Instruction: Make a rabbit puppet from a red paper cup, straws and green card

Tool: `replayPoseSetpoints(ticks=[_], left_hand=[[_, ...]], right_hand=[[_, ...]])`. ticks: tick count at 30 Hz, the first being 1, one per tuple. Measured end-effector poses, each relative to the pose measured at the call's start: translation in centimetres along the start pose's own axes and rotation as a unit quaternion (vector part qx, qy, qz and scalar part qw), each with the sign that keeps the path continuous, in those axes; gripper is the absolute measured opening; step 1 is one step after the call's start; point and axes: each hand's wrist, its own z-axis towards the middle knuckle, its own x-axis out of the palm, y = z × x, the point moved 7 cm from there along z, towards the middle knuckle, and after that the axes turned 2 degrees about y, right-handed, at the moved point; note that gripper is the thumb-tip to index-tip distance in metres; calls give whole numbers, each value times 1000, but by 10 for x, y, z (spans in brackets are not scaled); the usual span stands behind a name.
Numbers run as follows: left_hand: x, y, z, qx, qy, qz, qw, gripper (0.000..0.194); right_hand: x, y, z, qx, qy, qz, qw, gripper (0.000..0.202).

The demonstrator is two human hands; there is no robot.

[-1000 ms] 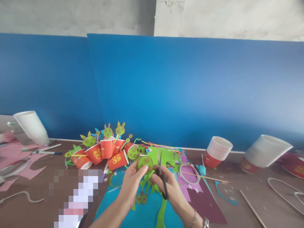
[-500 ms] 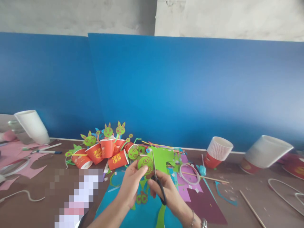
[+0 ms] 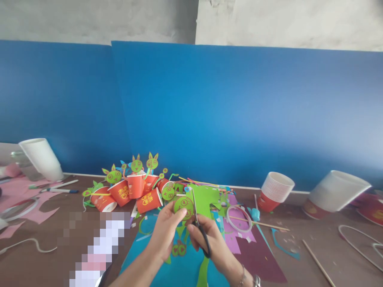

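My left hand (image 3: 168, 228) pinches a round green paper face (image 3: 183, 207) with red drawing on it, the thumb across its lower left part. Black-handled scissors (image 3: 204, 240) are gripped in my right hand (image 3: 208, 238), their blades pointing up along the right edge of the paper face. Small green paper pieces with red hearts (image 3: 178, 250) lie below the hands on a blue sheet (image 3: 182, 273). Just beyond the hands is a green sheet (image 3: 206, 198) with cut-out gaps.
Red paper cups (image 3: 135, 186) with green animal faces stand and lie at the back left. A tape ring (image 3: 239, 218) rests on purple paper, right of the hands. Stacked cups (image 3: 275, 189) and a wooden stick (image 3: 317, 261) are farther right. Pink paper (image 3: 44, 211) lies left.
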Motion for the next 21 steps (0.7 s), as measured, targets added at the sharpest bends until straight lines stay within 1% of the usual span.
replayPoseSetpoints(ticks=[6,13,18,21], left_hand=[[1,-3,1,2,9,-1,1000,25],[3,-6,0,4,17,-8,1000,31],[-1,-7,-1,8,-22,38,999,33],[-6,-8,-1,20,-56,105,993,32]], right_hand=[[-1,-3,0,5,-3,-7,1000,46],[-2,-5,0,17,0,-4,1000,44],[-1,-6,1,17,-4,-7,1000,44],[1,-7,1,19,-2,3,1000,46]])
